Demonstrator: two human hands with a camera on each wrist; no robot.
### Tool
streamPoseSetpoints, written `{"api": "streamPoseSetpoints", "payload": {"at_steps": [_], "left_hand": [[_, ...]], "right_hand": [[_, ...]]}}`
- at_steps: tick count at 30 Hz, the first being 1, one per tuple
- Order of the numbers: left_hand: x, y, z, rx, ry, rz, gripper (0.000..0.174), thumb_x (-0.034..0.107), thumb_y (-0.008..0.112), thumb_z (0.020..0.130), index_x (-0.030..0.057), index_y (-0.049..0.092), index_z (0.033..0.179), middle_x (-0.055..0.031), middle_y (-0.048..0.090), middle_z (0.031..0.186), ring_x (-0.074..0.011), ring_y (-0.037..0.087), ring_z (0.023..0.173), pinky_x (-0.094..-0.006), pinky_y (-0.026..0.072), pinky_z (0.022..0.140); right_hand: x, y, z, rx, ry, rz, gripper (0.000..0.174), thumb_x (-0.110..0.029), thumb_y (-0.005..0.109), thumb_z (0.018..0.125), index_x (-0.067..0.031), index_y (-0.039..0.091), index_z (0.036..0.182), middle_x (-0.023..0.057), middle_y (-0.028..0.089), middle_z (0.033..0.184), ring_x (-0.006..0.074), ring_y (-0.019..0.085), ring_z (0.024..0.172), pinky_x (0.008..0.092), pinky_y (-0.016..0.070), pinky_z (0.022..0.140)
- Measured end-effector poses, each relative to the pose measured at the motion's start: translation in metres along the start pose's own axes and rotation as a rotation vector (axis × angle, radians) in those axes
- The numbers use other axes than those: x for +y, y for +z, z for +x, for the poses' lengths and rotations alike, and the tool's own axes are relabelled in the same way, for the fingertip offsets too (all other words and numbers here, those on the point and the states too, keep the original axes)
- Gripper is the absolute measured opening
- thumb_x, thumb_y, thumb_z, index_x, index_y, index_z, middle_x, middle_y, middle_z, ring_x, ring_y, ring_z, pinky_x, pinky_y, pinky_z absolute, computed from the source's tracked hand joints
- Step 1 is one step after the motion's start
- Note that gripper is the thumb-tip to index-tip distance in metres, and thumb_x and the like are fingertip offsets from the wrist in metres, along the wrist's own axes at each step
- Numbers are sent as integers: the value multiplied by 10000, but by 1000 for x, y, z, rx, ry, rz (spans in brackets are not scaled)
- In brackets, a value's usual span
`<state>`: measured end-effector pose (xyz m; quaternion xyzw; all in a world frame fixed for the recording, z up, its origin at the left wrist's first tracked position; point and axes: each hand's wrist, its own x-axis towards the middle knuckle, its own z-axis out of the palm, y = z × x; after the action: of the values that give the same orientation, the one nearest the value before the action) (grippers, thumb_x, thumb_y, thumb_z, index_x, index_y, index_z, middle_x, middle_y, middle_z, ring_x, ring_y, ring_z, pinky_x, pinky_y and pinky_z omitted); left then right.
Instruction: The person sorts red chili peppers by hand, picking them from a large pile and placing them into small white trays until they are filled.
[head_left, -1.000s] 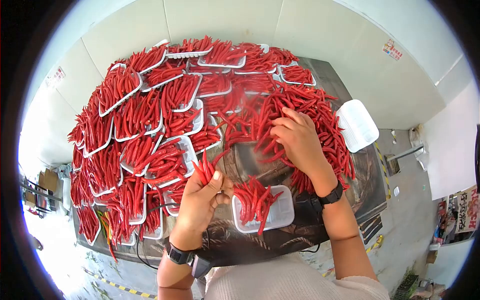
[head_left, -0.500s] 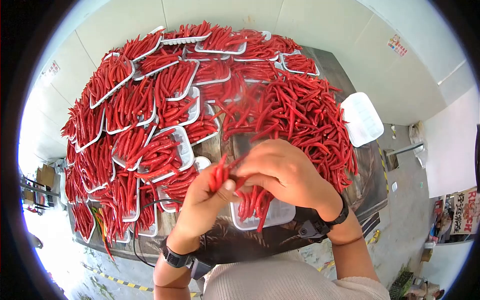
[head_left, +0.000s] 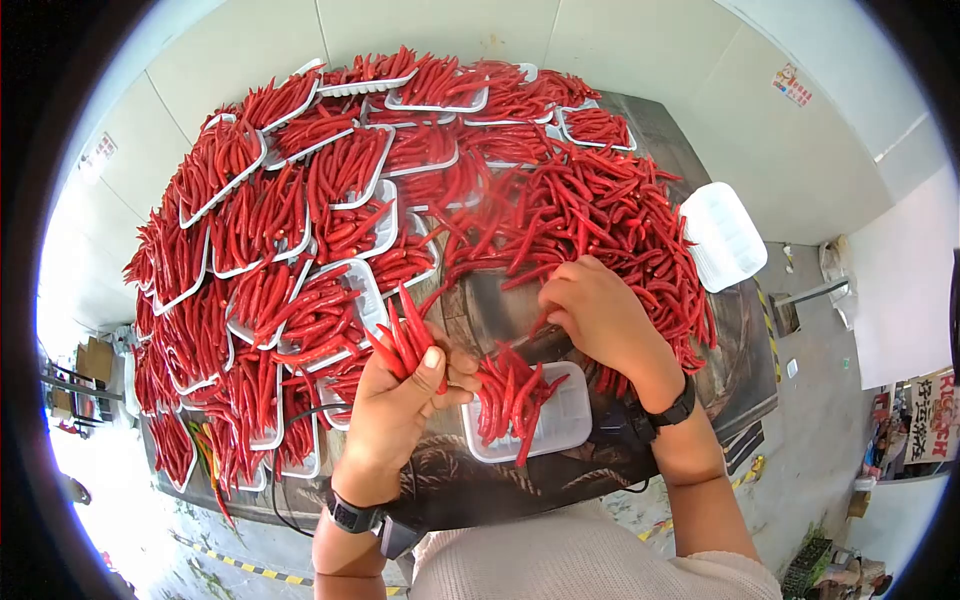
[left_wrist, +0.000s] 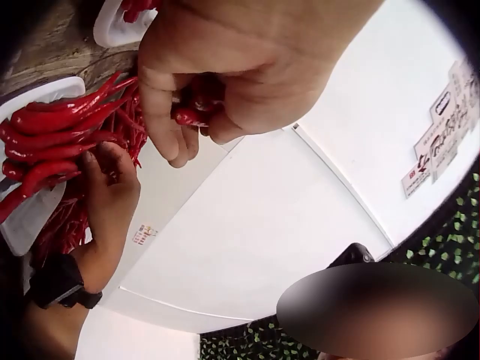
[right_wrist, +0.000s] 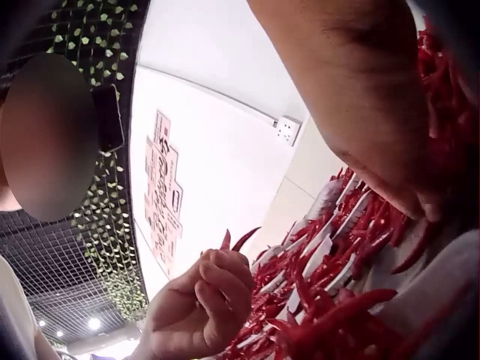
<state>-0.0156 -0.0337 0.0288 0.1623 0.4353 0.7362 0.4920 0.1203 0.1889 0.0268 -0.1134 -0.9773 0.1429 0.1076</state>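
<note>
My left hand (head_left: pixel 392 420) grips a small bunch of red chili peppers (head_left: pixel 412 338), their tips pointing up past the thumb. In the left wrist view, its fingers curl round the chilies (left_wrist: pixel 191 117). My right hand (head_left: pixel 608 318) is at the near edge of the loose chili pile (head_left: pixel 600 215), fingers bent down. In the right wrist view, a single chili (right_wrist: pixel 414 251) hangs from its fingertips, pinched there. Between the hands stands a clear white plastic tray (head_left: pixel 562 428), partly filled on its left side with chilies (head_left: pixel 510 398).
Many filled trays (head_left: pixel 340 160) are stacked and overlapped across the table's left and back. A stack of white trays (head_left: pixel 724 238) sits at the right edge of the pile. A dark cable runs by the left forearm. Bare dark tabletop (head_left: pixel 500 300) shows near the pile.
From over the pile, my right hand came to the left hand, then went back to the pile's near edge. The left hand stays near its place, its bunch now more spread.
</note>
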Motion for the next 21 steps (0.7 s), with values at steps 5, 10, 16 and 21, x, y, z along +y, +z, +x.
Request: {"api": "streamPoseSetpoints", "payload": {"at_steps": [5, 10, 16, 21], "left_hand": [[-1, -1, 2, 3, 21, 19, 175, 132, 506, 984, 32, 502, 1128, -142, 655, 998, -236, 676, 903, -315, 574, 746], [1, 10, 2, 81, 60, 45, 167, 142, 494, 992, 30, 504, 1115, -157, 624, 1109, -240, 640, 1021, -321, 565, 790], [-6, 22, -2, 16, -21, 56, 244, 140, 538, 973, 18, 509, 1183, -112, 601, 1107, -184, 624, 962, -347, 561, 823], [-4, 6, 1, -1, -46, 45, 239, 109, 600, 933, 10, 560, 1146, -75, 639, 999, -168, 644, 910, -317, 562, 810]], "right_hand": [[8, 12, 2, 120, -15, 39, 197, -52, 697, 742, -66, 637, 929, 81, 604, 885, 294, 569, 879, 381, 463, 804], [-17, -7, 2, 182, 225, 1149, 203, -126, 689, 857, -47, 635, 1037, 50, 634, 889, 128, 618, 898, 272, 495, 734], [-61, 14, 6, 198, 17, 864, 254, -204, 787, 748, -36, 652, 882, 83, 618, 839, 236, 605, 814, 343, 467, 721], [-23, 16, 21, 480, 6, 410, 195, -142, 752, 725, -66, 655, 877, 72, 614, 852, 285, 590, 825, 390, 455, 755]]}}
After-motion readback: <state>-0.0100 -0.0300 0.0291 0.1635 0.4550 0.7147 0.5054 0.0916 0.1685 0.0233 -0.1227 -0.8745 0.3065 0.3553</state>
